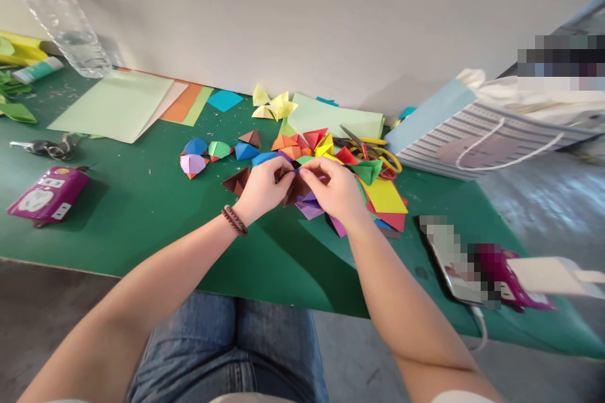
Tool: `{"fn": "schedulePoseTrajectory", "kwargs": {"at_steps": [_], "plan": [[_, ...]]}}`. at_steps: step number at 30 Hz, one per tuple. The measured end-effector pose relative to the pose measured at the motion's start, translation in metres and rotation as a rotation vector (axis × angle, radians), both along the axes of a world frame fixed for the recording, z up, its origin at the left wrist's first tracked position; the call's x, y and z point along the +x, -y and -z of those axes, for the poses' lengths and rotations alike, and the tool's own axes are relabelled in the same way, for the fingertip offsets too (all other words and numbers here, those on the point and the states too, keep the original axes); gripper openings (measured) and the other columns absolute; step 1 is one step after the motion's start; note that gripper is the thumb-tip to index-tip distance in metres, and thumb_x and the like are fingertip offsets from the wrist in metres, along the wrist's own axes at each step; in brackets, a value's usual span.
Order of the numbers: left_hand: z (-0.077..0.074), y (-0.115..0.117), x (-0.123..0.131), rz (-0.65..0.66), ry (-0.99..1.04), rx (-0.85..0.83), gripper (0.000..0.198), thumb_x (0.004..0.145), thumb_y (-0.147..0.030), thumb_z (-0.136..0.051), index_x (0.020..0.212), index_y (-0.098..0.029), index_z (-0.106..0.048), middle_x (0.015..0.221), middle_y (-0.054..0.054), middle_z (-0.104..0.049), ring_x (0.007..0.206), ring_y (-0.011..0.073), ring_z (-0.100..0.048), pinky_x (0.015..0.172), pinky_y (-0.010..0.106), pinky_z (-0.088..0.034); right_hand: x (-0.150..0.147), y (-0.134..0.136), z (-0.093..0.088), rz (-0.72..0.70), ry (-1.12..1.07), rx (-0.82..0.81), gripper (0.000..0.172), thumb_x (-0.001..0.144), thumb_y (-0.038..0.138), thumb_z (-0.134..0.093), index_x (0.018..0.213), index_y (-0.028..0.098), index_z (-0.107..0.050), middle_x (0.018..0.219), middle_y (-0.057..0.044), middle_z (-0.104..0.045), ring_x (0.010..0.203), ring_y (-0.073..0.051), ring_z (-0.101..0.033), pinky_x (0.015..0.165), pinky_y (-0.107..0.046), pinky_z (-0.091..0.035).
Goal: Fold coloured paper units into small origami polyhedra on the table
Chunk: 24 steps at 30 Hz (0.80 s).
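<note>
The left hand [262, 187] and right hand [328, 189] are together, pinching a dark brown folded paper piece [295, 190] above mid-table. It seems to meet purple paper [309, 209], though the fingers hide its centre. Open green tabletop [278, 264] stretches toward the front edge [61, 267].

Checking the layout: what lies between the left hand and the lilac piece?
In the head view, a brown folded piece lies between the left hand and the lilac piece.
</note>
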<state>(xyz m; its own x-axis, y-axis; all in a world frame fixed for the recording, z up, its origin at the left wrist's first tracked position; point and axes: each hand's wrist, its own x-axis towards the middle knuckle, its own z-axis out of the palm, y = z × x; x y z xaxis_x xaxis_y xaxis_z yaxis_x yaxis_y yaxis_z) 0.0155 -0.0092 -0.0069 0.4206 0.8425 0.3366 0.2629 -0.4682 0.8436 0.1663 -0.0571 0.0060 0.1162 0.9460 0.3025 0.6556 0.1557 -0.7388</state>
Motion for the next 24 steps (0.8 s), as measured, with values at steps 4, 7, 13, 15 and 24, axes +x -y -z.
{"fn": "schedulePoseTrajectory", "kwargs": {"at_steps": [4, 7, 13, 15, 24], "plan": [[0.0014, 0.0022, 0.0020, 0.012, -0.019, 0.034, 0.011, 0.082, -0.013, -0.052, 0.074, -0.017, -0.058, 0.071, 0.000, -0.064, 0.064, 0.0129, -0.056, 0.058, 0.025, -0.044, 0.0004, 0.0007, -0.0006, 0.027, 0.078, 0.033, 0.014, 0.085, 0.031, -0.052, 0.079, 0.021, -0.061, 0.076, -0.002, -0.068, 0.066, -0.017, -0.063, 0.061, -0.029, -0.050], [0.0023, 0.0029, 0.0032, 0.020, -0.016, 0.048, 0.010, 0.082, -0.013, -0.052, 0.076, -0.017, -0.059, 0.073, 0.001, -0.065, 0.066, 0.0130, -0.058, 0.059, 0.024, -0.044, 0.0000, 0.0006, 0.0012, 0.023, 0.130, 0.066, 0.014, 0.086, 0.029, -0.050, 0.080, 0.021, -0.062, 0.079, -0.003, -0.068, 0.067, -0.016, -0.063, 0.062, -0.028, -0.050], [0.0026, 0.0010, 0.0015, -0.030, -0.020, 0.040, 0.011, 0.081, -0.011, -0.052, 0.073, -0.017, -0.058, 0.070, 0.000, -0.065, 0.063, 0.0127, -0.057, 0.059, 0.024, -0.043, -0.0009, -0.0032, 0.0062, 0.003, -0.009, 0.001, 0.015, 0.084, 0.032, -0.053, 0.085, 0.020, -0.063, 0.079, -0.003, -0.070, 0.067, -0.017, -0.064, 0.063, -0.030, -0.052], [0.0026, 0.0009, 0.0010, -0.033, -0.022, 0.040, 0.012, 0.081, -0.012, -0.052, 0.072, -0.017, -0.057, 0.070, 0.000, -0.065, 0.063, 0.0126, -0.057, 0.059, 0.024, -0.044, -0.0013, -0.0036, 0.0065, 0.004, -0.036, -0.005, 0.014, 0.083, 0.031, -0.055, 0.087, 0.020, -0.064, 0.079, -0.004, -0.070, 0.069, -0.018, -0.065, 0.065, -0.031, -0.053], [0.0057, -0.0017, 0.0025, -0.068, 0.040, 0.039, 0.011, 0.080, -0.010, -0.054, 0.072, -0.017, -0.057, 0.072, 0.000, -0.064, 0.066, 0.0123, -0.057, 0.062, 0.024, -0.045, -0.0025, -0.0037, 0.0068, 0.001, -0.097, -0.001, 0.018, 0.079, 0.028, -0.060, 0.095, 0.020, -0.064, 0.087, -0.005, -0.071, 0.080, -0.019, -0.067, 0.071, -0.033, -0.054]]}}
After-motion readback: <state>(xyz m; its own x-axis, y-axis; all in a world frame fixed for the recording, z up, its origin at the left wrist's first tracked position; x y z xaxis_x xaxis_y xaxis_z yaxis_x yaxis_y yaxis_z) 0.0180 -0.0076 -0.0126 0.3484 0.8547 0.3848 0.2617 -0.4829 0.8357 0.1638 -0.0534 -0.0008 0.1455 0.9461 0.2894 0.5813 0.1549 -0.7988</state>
